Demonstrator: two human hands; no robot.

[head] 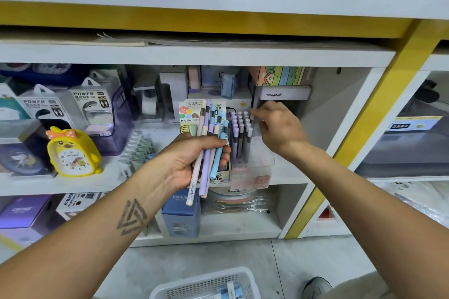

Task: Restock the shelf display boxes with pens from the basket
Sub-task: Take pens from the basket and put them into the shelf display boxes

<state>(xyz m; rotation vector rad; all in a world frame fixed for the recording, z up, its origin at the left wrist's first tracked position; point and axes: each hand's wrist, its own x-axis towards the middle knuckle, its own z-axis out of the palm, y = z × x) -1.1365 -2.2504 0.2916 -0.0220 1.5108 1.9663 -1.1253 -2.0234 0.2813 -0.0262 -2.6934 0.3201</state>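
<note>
On the shelf [73, 184], left of the work, stands a yellow duck clock [73, 153]. The left hand [194, 162] is curled round a bundle of pens [209, 143], pastel pink, lilac and blue, held upright in front of a printed display box [192, 116]. Just right of it, a clear display box [252, 160] holds rows of capped lilac and grey pens [240, 128]. The right hand [279, 126] hovers at that box's upper right corner, forefinger and thumb pinched on what looks like one pen top.

To do this well, I would feed pens one at a time, cap up, into the open slots, matching colour to row.

The pinched pen is mostly hidden by the fingers. The basket [206, 284] on the floor is cut off at the bottom edge, so its remaining stock cannot be counted.
</note>
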